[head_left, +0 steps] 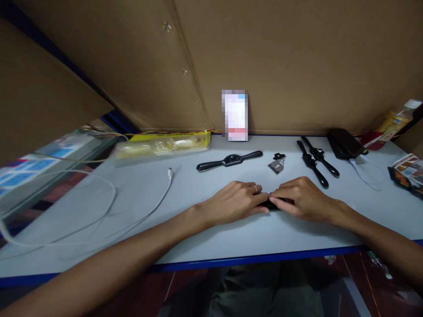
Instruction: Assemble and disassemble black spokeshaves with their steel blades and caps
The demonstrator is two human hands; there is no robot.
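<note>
My left hand [238,200], with a ring on one finger, is closed over a black spokeshave [273,207] lying on the table. Most of that tool is hidden under both hands. At its middle, the thumb and forefinger of my right hand [302,200] pinch together; what sits between them is too small to make out. Just beyond my hands rest a flat metal blade [276,167] and a small black plate [279,156]. Another black spokeshave [233,160] lies behind my left hand. Two more spokeshaves, a nearer one [311,163] and a farther one [322,157], lie behind my right hand.
A phone [236,115] leans against the cardboard wall [280,66]. Plastic-wrapped packages [161,147] lie back left, and a white cable [158,204] loops across the left side. A black case [345,143], a bottle [393,125] and packets stand right. The table's blue edge [231,261] runs in front.
</note>
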